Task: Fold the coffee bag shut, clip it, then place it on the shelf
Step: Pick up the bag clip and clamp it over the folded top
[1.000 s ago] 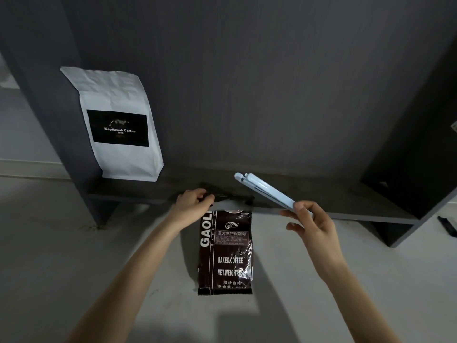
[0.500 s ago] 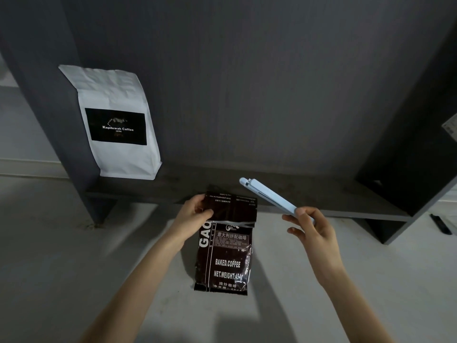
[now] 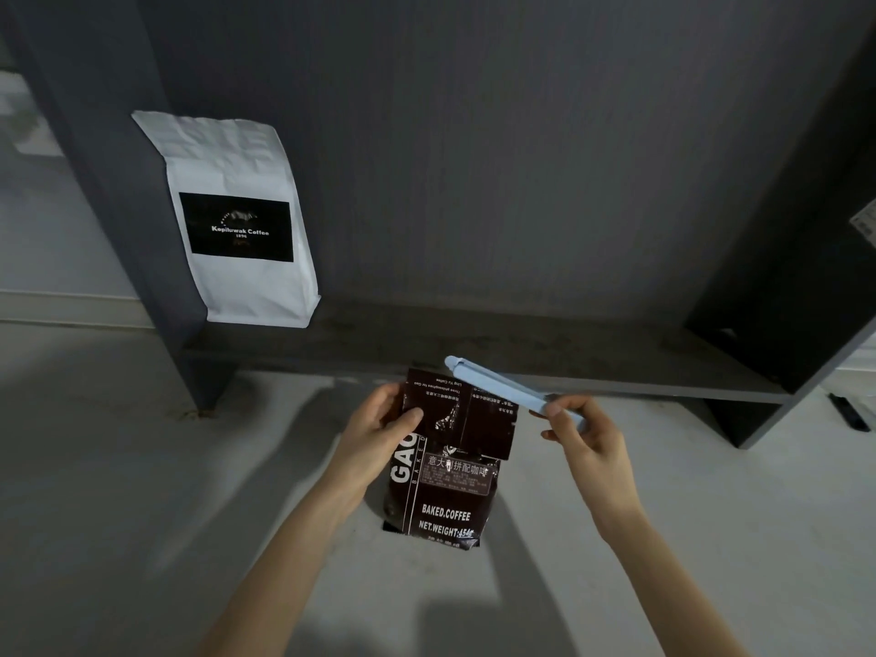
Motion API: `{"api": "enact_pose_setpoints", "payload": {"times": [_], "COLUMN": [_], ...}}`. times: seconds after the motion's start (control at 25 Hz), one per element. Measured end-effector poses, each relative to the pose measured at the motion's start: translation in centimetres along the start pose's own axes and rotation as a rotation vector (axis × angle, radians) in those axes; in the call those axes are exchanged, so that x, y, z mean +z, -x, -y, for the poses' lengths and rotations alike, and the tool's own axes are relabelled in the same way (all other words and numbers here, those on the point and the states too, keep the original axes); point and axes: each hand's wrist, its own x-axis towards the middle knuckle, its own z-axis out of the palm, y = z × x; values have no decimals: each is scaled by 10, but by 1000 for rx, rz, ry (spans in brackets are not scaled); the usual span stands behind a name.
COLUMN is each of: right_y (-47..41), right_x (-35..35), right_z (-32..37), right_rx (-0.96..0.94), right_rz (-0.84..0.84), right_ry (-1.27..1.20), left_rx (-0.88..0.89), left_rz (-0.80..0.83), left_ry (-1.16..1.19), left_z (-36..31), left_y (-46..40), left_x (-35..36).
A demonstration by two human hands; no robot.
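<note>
A: Head cam, what've you got in your hands?

B: Your left hand is pinched on the dark coffee bag, thumb on the front, other fingers behind the left edge. Bag's top is folded down toward you, flap showing upside-down print. It's held up near you, above the pale floor, just in front of the shelf.

A: And your right?

B: Your right hand has fingers closed round the near end of the light blue clip. Clip angles up-left, far tip just over the bag's top right. Can't tell if it's touching the fold.

A: Anything on the shelf?

B: White coffee bag, far left, leaning upright against the back panel.
</note>
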Motion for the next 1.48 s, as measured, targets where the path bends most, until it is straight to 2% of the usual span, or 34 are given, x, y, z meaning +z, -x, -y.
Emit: {"api": "enact_pose_setpoints", "payload": {"times": [0.16,0.32,0.68,1.0,1.48], "right_y": [7,9,8,8,13], "right_x": [12,19,29,38,43], "right_z": [5,4,-8,-9,-8], "right_rx": [-34,-76,-37,-20,33], "right_rz": [82,122,125,163,107], "right_ry": [92,61,-140,-163,-260], "left_rx": [-30,-28,-37,-58,-35], "left_rz": [-31,-53,-53,-57,-43], "left_ry": [47,76,117,137,119], "left_z": [3,5,5,6,8], "left_y": [6,8,14,16,16], "left_x": [-1,0,-1,0,0]}}
